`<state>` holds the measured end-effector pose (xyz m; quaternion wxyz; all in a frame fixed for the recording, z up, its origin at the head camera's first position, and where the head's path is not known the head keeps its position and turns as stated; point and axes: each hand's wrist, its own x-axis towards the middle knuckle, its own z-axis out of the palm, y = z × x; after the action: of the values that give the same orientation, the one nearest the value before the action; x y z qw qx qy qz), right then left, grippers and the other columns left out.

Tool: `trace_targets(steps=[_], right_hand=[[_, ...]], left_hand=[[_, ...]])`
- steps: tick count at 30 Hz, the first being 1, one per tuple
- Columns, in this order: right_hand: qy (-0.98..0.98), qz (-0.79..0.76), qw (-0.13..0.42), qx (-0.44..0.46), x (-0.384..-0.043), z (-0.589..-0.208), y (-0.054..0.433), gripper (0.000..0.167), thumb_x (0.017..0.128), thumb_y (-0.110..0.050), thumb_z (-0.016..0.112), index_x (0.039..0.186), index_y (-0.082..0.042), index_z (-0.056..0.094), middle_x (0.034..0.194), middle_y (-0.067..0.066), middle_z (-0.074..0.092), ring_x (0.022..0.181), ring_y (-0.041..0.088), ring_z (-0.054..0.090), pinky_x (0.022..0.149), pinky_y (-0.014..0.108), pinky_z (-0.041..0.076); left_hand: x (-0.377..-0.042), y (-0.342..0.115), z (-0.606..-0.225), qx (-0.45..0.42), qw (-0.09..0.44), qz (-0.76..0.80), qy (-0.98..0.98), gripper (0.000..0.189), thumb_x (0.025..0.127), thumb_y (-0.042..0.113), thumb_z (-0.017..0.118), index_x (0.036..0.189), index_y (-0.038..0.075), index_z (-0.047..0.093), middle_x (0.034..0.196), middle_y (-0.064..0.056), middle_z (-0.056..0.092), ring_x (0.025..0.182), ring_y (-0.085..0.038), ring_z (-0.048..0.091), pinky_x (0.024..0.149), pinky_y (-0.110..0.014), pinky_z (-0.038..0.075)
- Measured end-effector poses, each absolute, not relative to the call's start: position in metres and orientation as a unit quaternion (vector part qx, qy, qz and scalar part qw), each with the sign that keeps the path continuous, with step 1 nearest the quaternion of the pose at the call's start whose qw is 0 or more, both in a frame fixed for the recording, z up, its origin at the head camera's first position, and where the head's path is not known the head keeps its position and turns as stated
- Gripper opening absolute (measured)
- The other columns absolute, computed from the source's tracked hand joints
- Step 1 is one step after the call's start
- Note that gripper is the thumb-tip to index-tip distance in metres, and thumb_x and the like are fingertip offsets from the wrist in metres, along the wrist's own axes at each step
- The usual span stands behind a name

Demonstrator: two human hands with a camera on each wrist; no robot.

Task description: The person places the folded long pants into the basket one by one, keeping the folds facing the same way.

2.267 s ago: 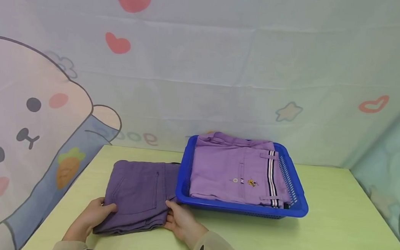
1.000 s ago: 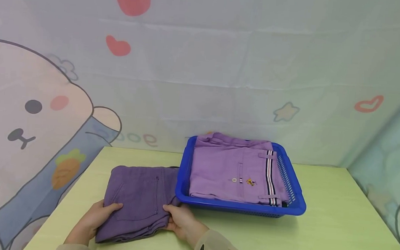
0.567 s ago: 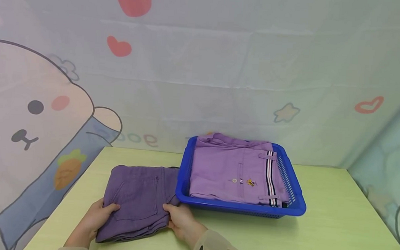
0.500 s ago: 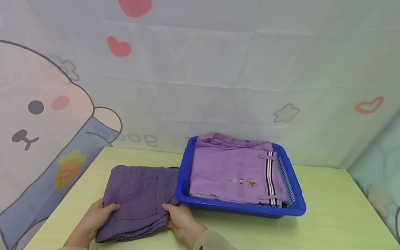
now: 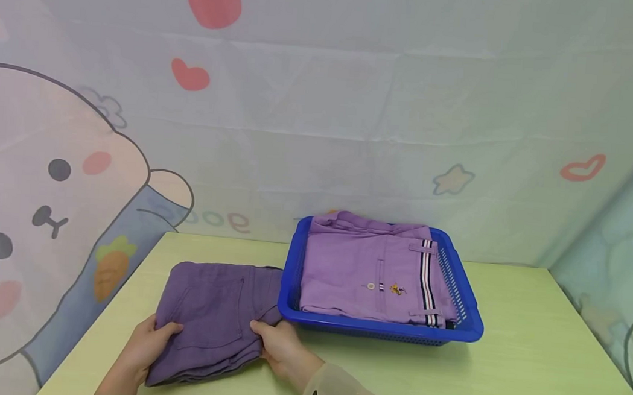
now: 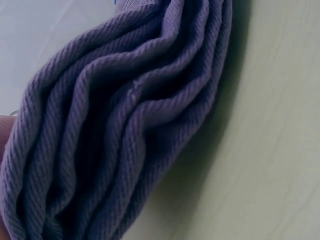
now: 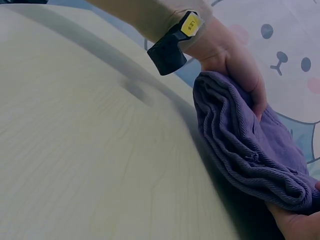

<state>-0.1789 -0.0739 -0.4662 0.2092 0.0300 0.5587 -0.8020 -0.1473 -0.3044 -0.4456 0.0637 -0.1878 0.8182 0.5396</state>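
A folded pair of dark purple trousers (image 5: 208,312) lies left of the basket in the head view, its far right corner reaching the basket's side. My left hand (image 5: 146,344) grips its left edge, thumb on top and fingers beneath. At the near right corner my right hand (image 5: 282,349) pinches the cloth, thumb uppermost. Stacked fold layers of the trousers (image 6: 120,110) fill much of the left wrist view. In the right wrist view the left hand (image 7: 240,65) holds the far end of the bundle, and part of the right hand (image 7: 300,225) shows under its near end.
A blue plastic basket (image 5: 379,328) stands right of the trousers, holding folded light purple trousers (image 5: 344,272) with a striped waistband. The pale green table (image 5: 530,343) extends to the right. Behind it hangs a printed cloth backdrop (image 5: 328,101). A dark cable (image 5: 629,349) hangs at the far right.
Both hands have shifted the dark purple trousers slightly left and toward the person, keeping their hold on it. The basket stays where it was.
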Motion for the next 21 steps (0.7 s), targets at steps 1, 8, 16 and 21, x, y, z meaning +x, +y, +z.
trace_targets(steps=[1, 8, 16, 21], right_hand=[[0.560, -0.801, 0.212, 0.025, -0.178, -0.466, -0.074, 0.027, 0.089, -0.007, 0.056, 0.113, 0.004, 0.051, 0.100, 0.007, 0.065, 0.088, 0.018, 0.067, 0.079, 0.036, 0.056], [0.566, -0.795, 0.217, -0.001, -0.175, -0.462, -0.076, 0.034, 0.090, -0.008, 0.055, 0.121, 0.005, 0.050, 0.109, 0.013, 0.067, 0.096, 0.024, 0.067, 0.083, 0.039, 0.055], [0.574, -0.788, 0.221, -0.025, -0.170, -0.460, -0.077, 0.035, 0.090, -0.009, 0.056, 0.122, 0.006, 0.049, 0.110, 0.015, 0.067, 0.096, 0.027, 0.067, 0.082, 0.040, 0.056], [0.585, -0.780, 0.220, -0.036, -0.167, -0.452, -0.078, 0.037, 0.091, -0.010, 0.057, 0.124, 0.005, 0.051, 0.112, 0.016, 0.067, 0.097, 0.027, 0.067, 0.083, 0.039, 0.056]], left_hand=[[-0.147, -0.305, -0.446, -0.190, 0.062, 0.538, 0.819, 0.066, 0.092, 0.023, 0.052, 0.142, -0.012, 0.025, 0.138, -0.033, 0.039, 0.115, -0.032, 0.052, 0.089, -0.037, 0.049], [-0.145, -0.306, -0.445, -0.199, 0.054, 0.536, 0.819, 0.068, 0.092, 0.023, 0.051, 0.142, -0.012, 0.023, 0.139, -0.034, 0.036, 0.121, -0.040, 0.046, 0.096, -0.045, 0.044], [-0.139, -0.308, -0.444, -0.206, 0.038, 0.526, 0.824, 0.063, 0.091, 0.023, 0.055, 0.138, -0.010, 0.032, 0.134, -0.033, 0.043, 0.103, -0.024, 0.057, 0.080, -0.030, 0.049], [-0.136, -0.310, -0.442, -0.211, 0.021, 0.520, 0.827, 0.059, 0.090, 0.021, 0.055, 0.136, -0.010, 0.036, 0.133, -0.033, 0.044, 0.094, -0.013, 0.056, 0.074, -0.023, 0.047]])
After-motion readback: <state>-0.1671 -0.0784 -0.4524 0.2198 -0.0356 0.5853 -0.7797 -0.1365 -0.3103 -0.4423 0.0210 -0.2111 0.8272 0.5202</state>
